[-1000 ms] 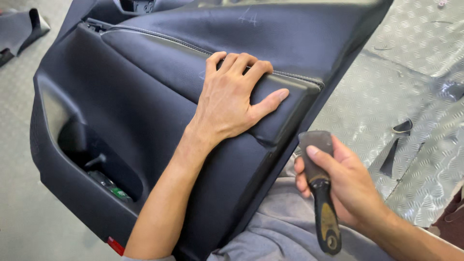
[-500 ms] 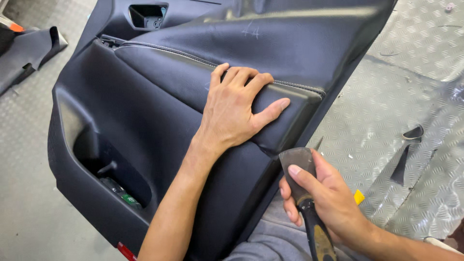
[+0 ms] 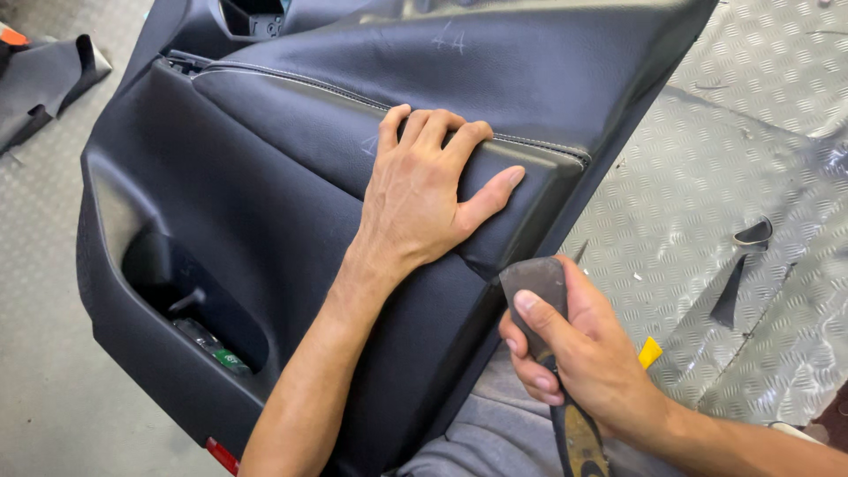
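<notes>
Black door panel (image 3: pixel 265 221), leather-covered, propped upright and tilted, filling most of the view, with its long axis running from lower left to upper right. Left hand (image 3: pixel 424 199) laid flat and open on the padded armrest (image 3: pixel 521 190) of that panel, fingers spread over the stitched seam, thumb stretched toward the armrest's right end; gripping nothing, only pressing. Right hand (image 3: pixel 574 353) just below and to the right of the panel's edge, closed around the handle of a scraper tool (image 3: pixel 543 305), thumb lying along the back of its broad grey blade. Blade tip touching or nearly touching the panel edge under the armrest's end (contact itself too close to tell), tool's long axis running roughly up-and-down, blade up, worn yellow-black handle down. Of the two, right hand nearer the panel's lower edge; left hand higher, above the blade. In the panel's lower left, a door pocket (image 3: pixel 194 309) with a small dark object inside. To the right of the panel, a ribbed metal floor (image 3: pixel 751 159) with a few dark scraps (image 3: pixel 738 283); beneath, grey cloth (image 3: pixel 495 442).
</notes>
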